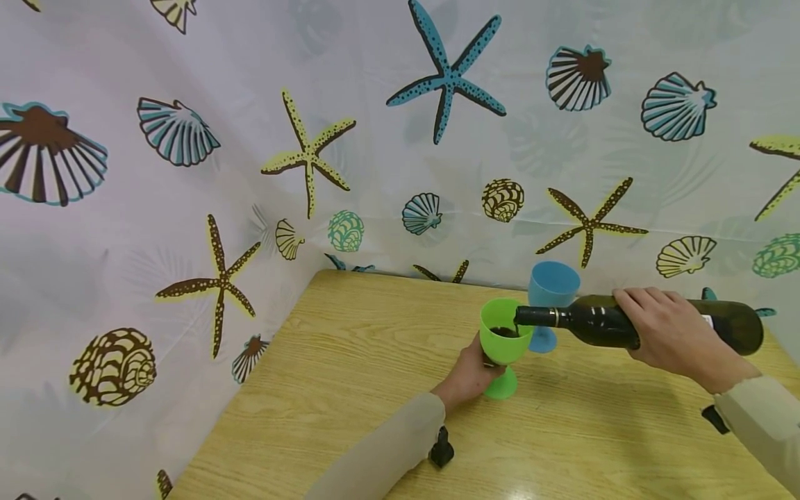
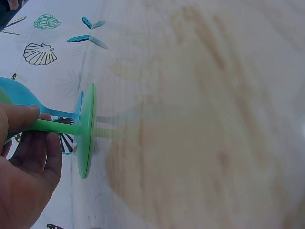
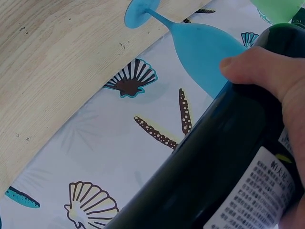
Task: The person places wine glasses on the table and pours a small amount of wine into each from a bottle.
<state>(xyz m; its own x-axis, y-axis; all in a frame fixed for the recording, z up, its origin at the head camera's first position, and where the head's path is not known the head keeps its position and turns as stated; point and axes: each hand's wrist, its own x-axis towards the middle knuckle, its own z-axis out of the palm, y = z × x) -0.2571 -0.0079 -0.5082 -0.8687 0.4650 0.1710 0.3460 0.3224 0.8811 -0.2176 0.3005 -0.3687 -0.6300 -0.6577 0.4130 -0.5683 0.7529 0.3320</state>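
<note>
My right hand (image 1: 665,333) grips a dark wine bottle (image 1: 606,323) around its body, holding it nearly level with the neck to the left. The bottle's mouth is at the rim of a green goblet (image 1: 500,347), and dark liquid (image 1: 503,332) lies inside the goblet. My left hand (image 1: 469,375) holds that goblet; in the left wrist view the thumb and fingers pinch its stem (image 2: 57,126) just under the bowl. Behind the bottle neck a blue goblet (image 1: 553,281) stands upright. A white printed label (image 3: 252,195) shows on the bottle in the right wrist view.
The wooden table (image 1: 350,347) lies under both goblets. A white curtain (image 1: 375,139) with starfish and shells hangs along its back and left edges. Black wrist straps (image 1: 442,448) show at both sleeves.
</note>
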